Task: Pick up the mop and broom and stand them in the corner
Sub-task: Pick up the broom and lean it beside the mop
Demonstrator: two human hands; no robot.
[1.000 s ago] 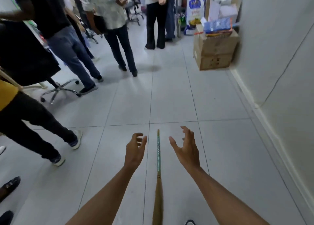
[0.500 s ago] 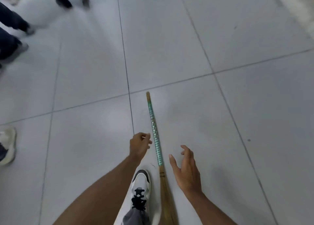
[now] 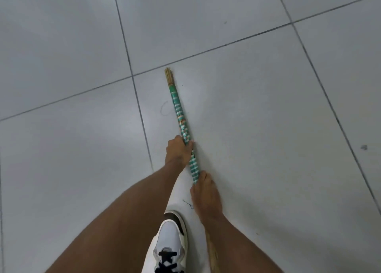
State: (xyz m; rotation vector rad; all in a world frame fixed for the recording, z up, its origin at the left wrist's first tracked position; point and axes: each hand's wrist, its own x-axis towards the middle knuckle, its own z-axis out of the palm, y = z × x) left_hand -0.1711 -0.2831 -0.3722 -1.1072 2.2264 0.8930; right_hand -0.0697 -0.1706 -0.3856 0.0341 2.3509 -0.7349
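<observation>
A grass broom (image 3: 179, 110) with a green-and-white wrapped handle lies along the grey tiled floor, its handle end pointing away from me. My left hand (image 3: 179, 152) is closed around the middle of the handle. My right hand (image 3: 204, 192) grips the handle lower down, close to where the wrapping ends. The straw bristles (image 3: 212, 254) run out behind my right forearm toward the bottom edge. No mop is in view.
My white and black shoe (image 3: 171, 244) stands on the floor just left of the bristles. Large grey floor tiles (image 3: 268, 128) with dark grout lines fill the view. A small dark thread (image 3: 188, 204) lies by my right wrist.
The view tilted down from the corridor with people to the floor. Both hands went from open above the broom to closed around its handle.
</observation>
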